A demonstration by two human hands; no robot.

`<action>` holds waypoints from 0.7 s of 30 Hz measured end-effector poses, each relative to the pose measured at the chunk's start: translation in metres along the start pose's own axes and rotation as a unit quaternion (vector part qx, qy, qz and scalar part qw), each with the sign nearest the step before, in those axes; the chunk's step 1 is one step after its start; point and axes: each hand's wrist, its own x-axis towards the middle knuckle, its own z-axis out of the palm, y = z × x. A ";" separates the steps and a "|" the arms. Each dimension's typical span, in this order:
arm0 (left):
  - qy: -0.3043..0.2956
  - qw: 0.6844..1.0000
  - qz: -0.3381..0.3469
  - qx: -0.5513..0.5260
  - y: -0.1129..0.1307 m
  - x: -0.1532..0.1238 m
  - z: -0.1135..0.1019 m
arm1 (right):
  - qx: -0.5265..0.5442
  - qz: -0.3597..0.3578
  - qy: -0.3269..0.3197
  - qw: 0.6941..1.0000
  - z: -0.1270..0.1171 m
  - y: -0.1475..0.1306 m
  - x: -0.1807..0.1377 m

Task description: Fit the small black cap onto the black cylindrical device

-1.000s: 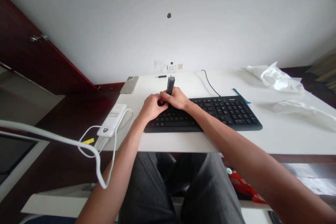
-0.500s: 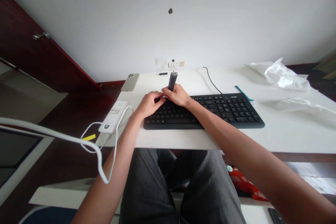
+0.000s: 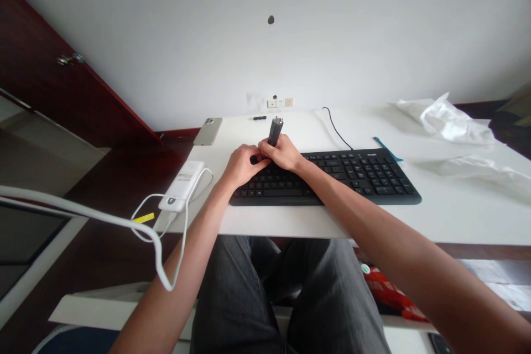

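Legible text: none; small white logo on the black keyboard (image 3: pixel 365 174) top right edge, key legends, and dark print on the white power bank (image 3: pixel 183 178) label are all too small to read.

The smooth white bench top (image 3: pixel 435 215) has a matt, laminate-like finish. On it lies a black plastic keyboard (image 3: pixel 360 177) with matt keys. The dark cylindrical tool (image 3: pixel 274 131) gripped in the bare hands looks like matt plastic with a slightly shiny tip. The white power bank (image 3: pixel 182 186) is smooth, semi-gloss plastic, its white cable (image 3: pixel 124 224) rubbery. The beige phone (image 3: pixel 208 131) has a satin back. The crumpled white plastic bag (image 3: pixel 450 120) looks thin and faintly glossy. The dark red cabinet (image 3: pixel 50 94) is polished wood.
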 end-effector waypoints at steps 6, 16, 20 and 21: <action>0.018 0.999 0.043 -0.009 -0.003 -0.002 0.002 | -0.005 -0.014 0.005 1.000 0.000 0.002 0.001; 0.017 0.998 0.046 -0.040 0.001 -0.004 0.001 | 0.000 0.012 0.029 1.000 0.002 0.002 0.000; 0.021 0.999 0.029 -0.032 0.001 -0.004 0.001 | 0.029 0.027 0.063 0.997 0.003 0.004 0.003; 0.020 0.999 0.027 -0.031 0.001 -0.004 0.002 | 0.029 0.025 0.062 0.997 0.004 0.004 0.003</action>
